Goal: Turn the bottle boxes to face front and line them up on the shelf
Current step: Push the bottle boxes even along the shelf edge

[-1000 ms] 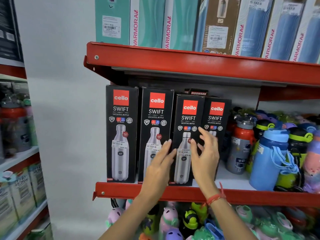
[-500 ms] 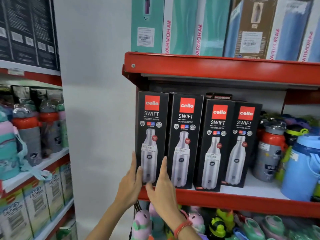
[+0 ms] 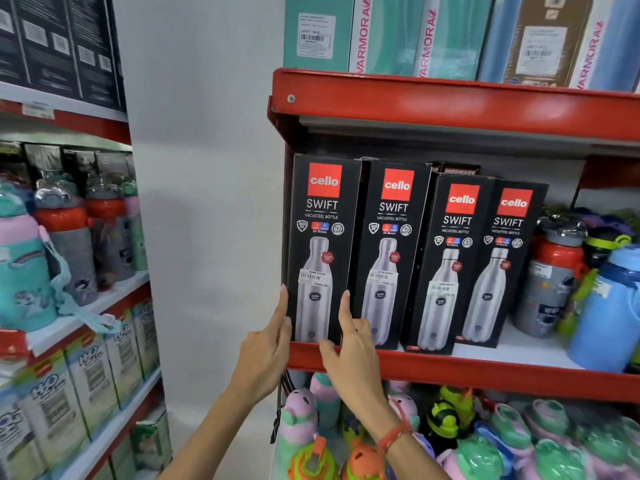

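Note:
Four black Cello Swift bottle boxes stand upright on the red shelf (image 3: 485,374), all with their fronts toward me. The leftmost box (image 3: 322,216) and the second box (image 3: 393,237) are taller; the third box (image 3: 450,258) and the fourth box (image 3: 505,265) lean slightly and sit a little further back. My left hand (image 3: 266,355) lies against the leftmost box's lower left edge. My right hand (image 3: 353,355) has its index finger along that box's right edge and its thumb at the bottom front. The box is held between both hands.
Loose bottles (image 3: 554,271) and a blue jug (image 3: 609,313) crowd the shelf right of the boxes. A Modware box (image 3: 459,170) stands behind them. The upper shelf (image 3: 450,102) hangs close above. Colourful kids' bottles (image 3: 450,427) fill the shelf below. Another rack (image 3: 104,299) stands left.
Both hands have moved left, from the third box to the leftmost box, and now sit at its two sides. My view has shifted left with them.

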The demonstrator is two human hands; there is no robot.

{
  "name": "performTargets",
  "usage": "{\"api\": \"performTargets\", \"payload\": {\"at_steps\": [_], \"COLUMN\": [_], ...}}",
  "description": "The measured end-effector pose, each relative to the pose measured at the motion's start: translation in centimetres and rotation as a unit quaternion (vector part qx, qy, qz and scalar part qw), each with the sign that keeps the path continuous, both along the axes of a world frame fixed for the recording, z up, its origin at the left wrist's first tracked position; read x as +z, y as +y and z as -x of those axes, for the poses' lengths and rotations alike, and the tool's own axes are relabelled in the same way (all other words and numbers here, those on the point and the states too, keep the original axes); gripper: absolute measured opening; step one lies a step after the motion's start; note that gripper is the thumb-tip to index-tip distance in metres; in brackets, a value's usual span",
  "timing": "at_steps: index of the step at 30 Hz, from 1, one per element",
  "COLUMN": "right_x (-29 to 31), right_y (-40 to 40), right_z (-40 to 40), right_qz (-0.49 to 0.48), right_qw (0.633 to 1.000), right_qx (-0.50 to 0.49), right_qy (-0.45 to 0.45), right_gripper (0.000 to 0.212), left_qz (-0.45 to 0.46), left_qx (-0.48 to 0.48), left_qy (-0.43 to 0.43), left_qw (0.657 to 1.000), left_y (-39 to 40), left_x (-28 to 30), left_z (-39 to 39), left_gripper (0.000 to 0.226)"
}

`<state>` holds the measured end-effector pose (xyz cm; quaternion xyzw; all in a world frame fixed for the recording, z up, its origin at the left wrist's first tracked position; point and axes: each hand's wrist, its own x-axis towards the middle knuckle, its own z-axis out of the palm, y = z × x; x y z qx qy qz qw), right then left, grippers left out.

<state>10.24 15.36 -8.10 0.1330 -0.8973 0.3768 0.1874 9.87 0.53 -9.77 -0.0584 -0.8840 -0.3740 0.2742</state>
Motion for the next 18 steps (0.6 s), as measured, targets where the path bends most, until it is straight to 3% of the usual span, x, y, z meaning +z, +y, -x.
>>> {"api": "performTargets", "payload": {"at_steps": [3,5,7,9,12,15,18], "right_x": [0.4,0.6,0.6,0.4,0.0,0.1,0.2], "right_y": [0.7,1.8,3.5,5.2,6.5,7.0,7.5], "right_z": [-0.3,-0.5,-0.5,-0.4,-0.1,0.3,0.7], "right_qz": [0.021,0.064,0.100,0.103,0.091,0.090,0.084], "right_qw": [1.000,0.996,0.987,0.985,0.989,0.992,0.992], "right_qx": [-0.012,-0.057,-0.107,-0.131,-0.113,-0.090,-0.089], "right_qy": [0.008,0.038,0.064,0.043,-0.018,-0.021,-0.022], "right_gripper": [0.074,0.066,0.058,0.057,0.064,0.069,0.068], "left_qz": [0.013,0.017,-0.009,-0.035,-0.076,-0.097,-0.083], "left_qx": [0.040,0.089,0.064,-0.031,-0.124,-0.126,-0.099], "left_qy": [0.021,0.112,0.180,0.137,0.014,-0.044,-0.046], "left_qw": [0.999,0.990,0.982,0.989,0.989,0.986,0.991], "left_y": [0.6,1.5,3.4,5.9,9.7,11.9,12.7], "left_x": [0.1,0.0,-0.1,-0.1,-0.4,0.0,0.4], "left_z": [-0.7,-1.5,-2.2,-2.5,-1.8,-0.8,-0.3], "left_gripper": [0.052,0.047,0.037,0.034,0.050,0.059,0.059]}}
